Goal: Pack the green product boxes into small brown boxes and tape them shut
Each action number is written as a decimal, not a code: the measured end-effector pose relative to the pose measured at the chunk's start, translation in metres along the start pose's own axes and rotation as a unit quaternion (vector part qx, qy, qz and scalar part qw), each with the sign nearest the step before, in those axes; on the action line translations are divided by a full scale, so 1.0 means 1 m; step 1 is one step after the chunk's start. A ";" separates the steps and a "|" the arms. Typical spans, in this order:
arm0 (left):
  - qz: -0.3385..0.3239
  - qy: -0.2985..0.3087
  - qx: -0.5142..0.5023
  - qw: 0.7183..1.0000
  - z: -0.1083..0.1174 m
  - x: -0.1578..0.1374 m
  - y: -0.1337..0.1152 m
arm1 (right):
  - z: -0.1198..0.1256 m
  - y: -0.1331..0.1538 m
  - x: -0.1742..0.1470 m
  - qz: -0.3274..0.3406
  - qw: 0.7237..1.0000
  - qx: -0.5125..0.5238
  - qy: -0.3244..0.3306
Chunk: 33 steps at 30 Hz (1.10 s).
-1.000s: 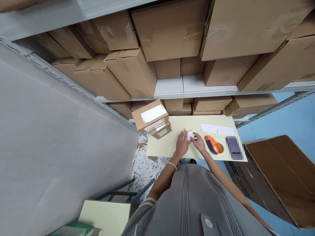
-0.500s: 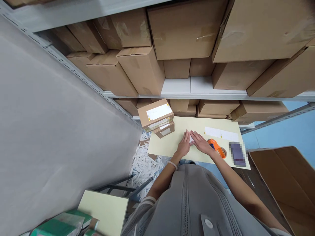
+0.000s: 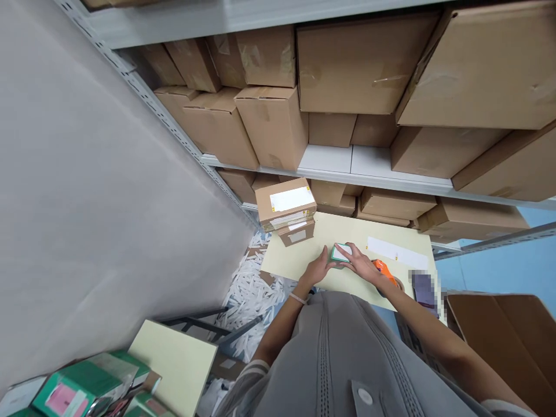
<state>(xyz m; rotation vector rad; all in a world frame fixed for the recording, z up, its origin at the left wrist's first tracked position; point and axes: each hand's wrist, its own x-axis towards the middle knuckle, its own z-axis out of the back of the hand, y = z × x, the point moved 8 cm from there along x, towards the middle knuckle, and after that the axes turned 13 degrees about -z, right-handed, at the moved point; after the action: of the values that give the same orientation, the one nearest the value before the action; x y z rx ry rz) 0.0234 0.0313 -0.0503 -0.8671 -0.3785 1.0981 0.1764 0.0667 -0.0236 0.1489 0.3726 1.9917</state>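
A small green box [image 3: 333, 255] with a white label on top sits between my hands over the pale tabletop [image 3: 299, 262]. My right hand [image 3: 361, 264] grips it from the right, its fingers across the label. At the left side, my left hand [image 3: 317, 267] cups the box, with a digit along its near edge; the exact contact is partly hidden. An orange tape dispenser [image 3: 384, 269] lies beside my right wrist, partly covered by the forearm. A white label strip [image 3: 397, 252] lies farther back.
Stacked labelled cartons [image 3: 286, 211] stand at the table's back left. A blurred dark object [image 3: 424, 291] lies at the right end. Shelves [image 3: 330, 157] of cardboard boxes rise behind. Shredded paper [image 3: 247, 295] lies at left; green boxes [image 3: 82, 382] sit lower left, an open carton [image 3: 504, 341] right.
My hands have gone from flat, fingertips together over a white patch, to around the green box, which now shows between them. The camera view has tilted and shifted.
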 end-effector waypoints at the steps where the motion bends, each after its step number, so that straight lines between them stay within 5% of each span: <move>1: 0.009 -0.009 -0.002 1.000 0.004 -0.005 0.004 | 0.000 -0.002 0.003 -0.017 1.000 0.002 -0.014; 7: 0.071 -0.082 -0.017 0.994 0.029 -0.046 0.022 | 0.012 -0.019 0.050 -0.127 0.989 0.011 -0.080; 17: 0.171 -0.170 -0.075 0.968 0.024 -0.113 0.048 | 0.029 0.012 0.166 -0.154 0.979 0.034 -0.131; 25: 0.211 -0.217 -0.109 0.947 0.028 -0.142 0.059 | 0.013 0.013 0.174 -0.157 0.979 0.017 -0.126; 33: 0.130 -0.155 -0.052 0.978 0.044 -0.101 0.033 | 0.031 0.018 0.170 -0.186 0.981 0.005 -0.060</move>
<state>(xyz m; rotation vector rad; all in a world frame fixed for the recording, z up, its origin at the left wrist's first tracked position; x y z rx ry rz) -0.0699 -0.0334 -0.0341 -0.8556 -0.5974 1.4737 0.0945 0.2182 0.0014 0.1904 0.3085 1.6044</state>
